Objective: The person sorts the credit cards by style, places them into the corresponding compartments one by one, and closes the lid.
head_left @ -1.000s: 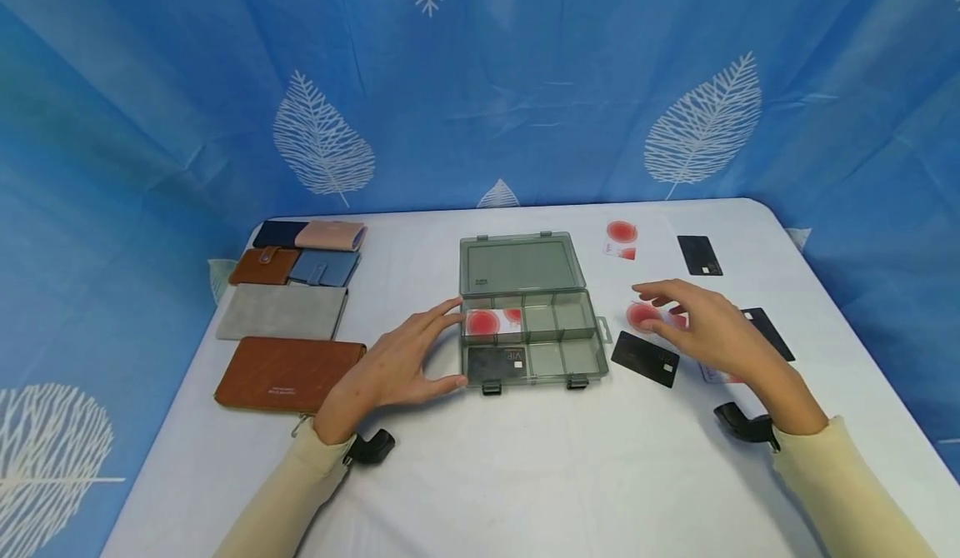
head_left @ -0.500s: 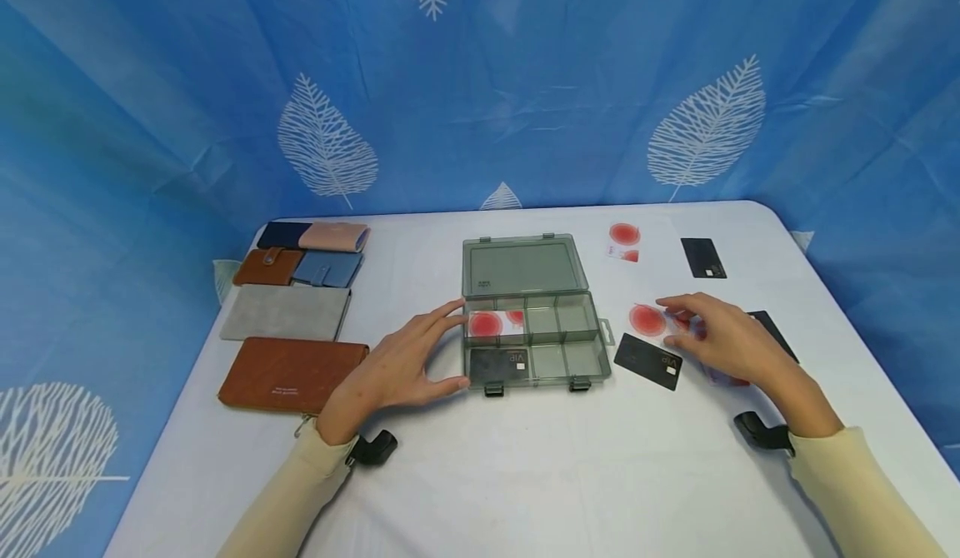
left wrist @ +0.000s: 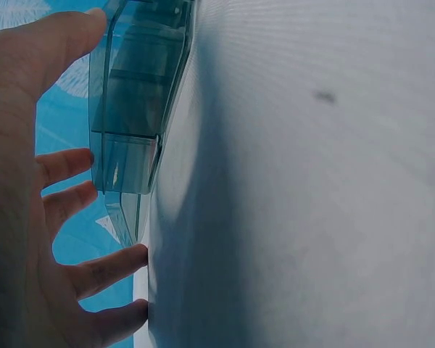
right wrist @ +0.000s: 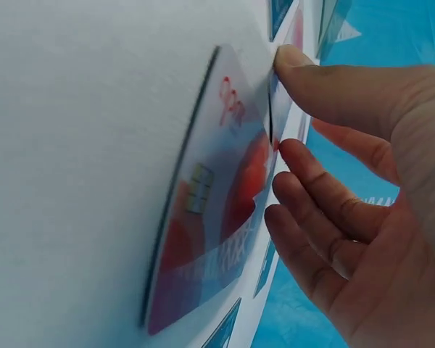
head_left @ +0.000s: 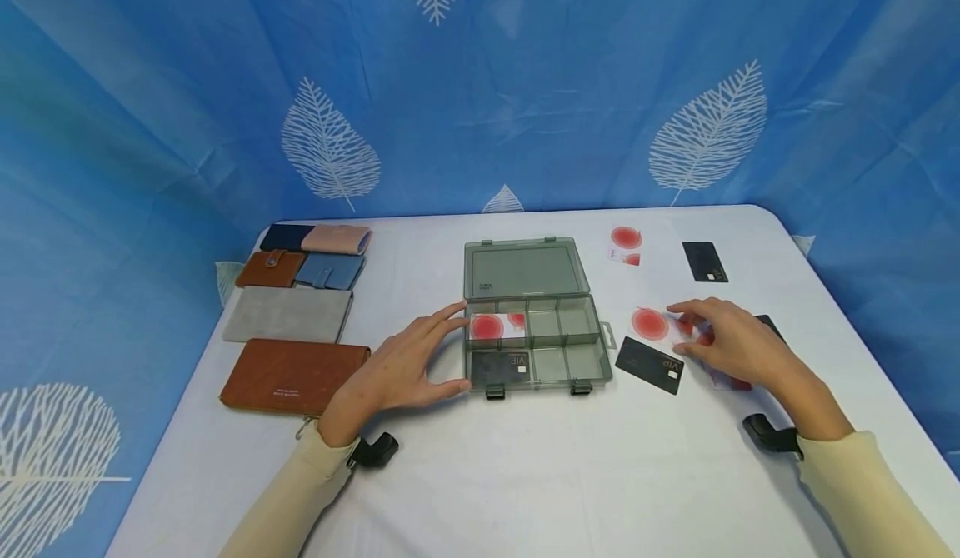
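Steadying clear plastic box [head_left: 534,325], spread left hand [head_left: 397,368]; right hand [head_left: 735,346] fingering glossy red-dotted card [head_left: 660,325].

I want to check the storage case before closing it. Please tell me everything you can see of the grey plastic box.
The grey plastic box is see-through, smoky plastic and lies open in the middle of the white table, lid flat behind. Dividers split it into compartments; a red-and-white card and a black VIP card fill the left ones. Two latches sit at the front. The left hand touches its left edge.
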The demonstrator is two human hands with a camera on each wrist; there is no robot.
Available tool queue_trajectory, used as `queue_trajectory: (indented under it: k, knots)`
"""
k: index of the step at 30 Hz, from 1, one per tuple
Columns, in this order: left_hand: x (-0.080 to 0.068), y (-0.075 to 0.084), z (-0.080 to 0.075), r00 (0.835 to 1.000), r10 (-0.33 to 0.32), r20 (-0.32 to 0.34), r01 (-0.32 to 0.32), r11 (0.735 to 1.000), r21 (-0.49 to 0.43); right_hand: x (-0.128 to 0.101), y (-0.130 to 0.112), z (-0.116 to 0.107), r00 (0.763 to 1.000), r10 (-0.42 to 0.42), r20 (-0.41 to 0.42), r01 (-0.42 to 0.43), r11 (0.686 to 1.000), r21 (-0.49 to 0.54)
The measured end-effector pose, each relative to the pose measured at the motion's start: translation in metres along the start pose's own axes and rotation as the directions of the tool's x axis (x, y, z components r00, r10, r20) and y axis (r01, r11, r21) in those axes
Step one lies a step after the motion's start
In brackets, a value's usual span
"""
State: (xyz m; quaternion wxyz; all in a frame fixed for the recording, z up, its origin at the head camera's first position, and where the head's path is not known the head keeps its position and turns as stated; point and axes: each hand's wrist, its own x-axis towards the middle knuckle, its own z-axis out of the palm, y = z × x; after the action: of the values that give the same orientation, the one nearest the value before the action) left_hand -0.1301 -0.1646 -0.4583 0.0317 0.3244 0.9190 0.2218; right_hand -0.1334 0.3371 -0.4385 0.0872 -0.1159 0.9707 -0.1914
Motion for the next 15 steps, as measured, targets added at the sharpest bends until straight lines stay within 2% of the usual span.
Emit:
queue_trajectory:
  k: [15]
  knots:
    - [-0.0002, 0.0010, -0.0006, 1.000, -0.007, 0.005, 0.008, 1.000, -0.005, 0.0069, 0.0062, -0.0017, 0.998, -0.069, -0.003, 0.069, 0.998, 0.000]
